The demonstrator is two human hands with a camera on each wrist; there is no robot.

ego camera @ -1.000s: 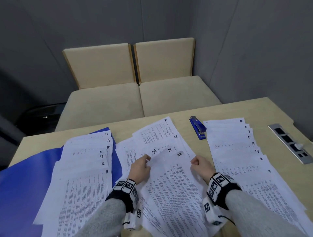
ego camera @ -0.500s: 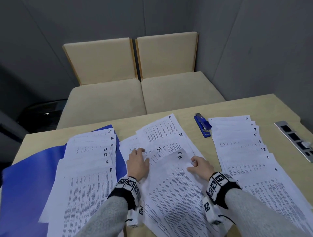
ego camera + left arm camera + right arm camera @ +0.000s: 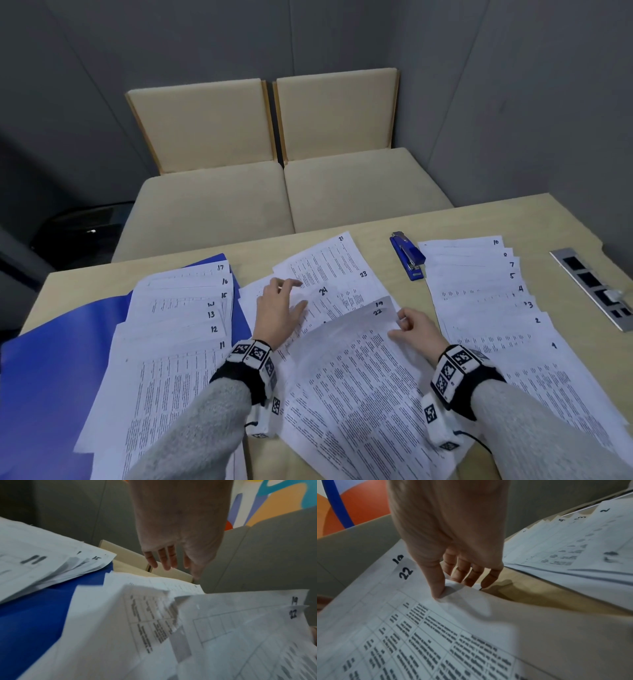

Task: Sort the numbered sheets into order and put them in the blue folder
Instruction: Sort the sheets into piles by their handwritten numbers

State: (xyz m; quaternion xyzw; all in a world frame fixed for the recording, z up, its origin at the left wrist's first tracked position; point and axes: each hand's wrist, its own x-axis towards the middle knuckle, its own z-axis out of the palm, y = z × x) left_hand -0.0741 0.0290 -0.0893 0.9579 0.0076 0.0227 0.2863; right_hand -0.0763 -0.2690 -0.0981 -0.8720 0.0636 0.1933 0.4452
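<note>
- The right hand [image 3: 416, 329] pinches the right edge of the sheet marked 22 [image 3: 359, 377], thumb on top and fingers [image 3: 467, 574] curled beneath, so that edge rides up off the table [image 3: 462, 219].
- The sheet marked 19 [image 3: 378, 303] lies directly under 22, its numbered corner peeking out just beyond it; the pictures do not make clear whether the pinch takes it too.
- The left hand [image 3: 279, 311] is spread flat, fingers straight and slightly splayed, over the loose middle pile; the wrist view shows the palm above the paper, and contact with it cannot be told. It holds nothing.
- In that middle pile the sheets marked 24 [image 3: 323, 291], 23 [image 3: 363, 274] and 21 [image 3: 322, 257] lie fanned and askew, overlapping one another.
- To the person's right a stepped fan [image 3: 486, 308] shows corners running from 10 at the far end down to 1 nearest.
- To the left another stepped fan [image 3: 178, 308] shows 17 down to 11.
- The blue folder [image 3: 51, 359] lies open and flat on the table's left part, with the 11–17 fan resting on it.
- A blue stapler [image 3: 407, 255] sits near the far edge, between the middle pile and the right fan.
- A metal socket panel [image 3: 596, 287] is set into the table at the far right.
</note>
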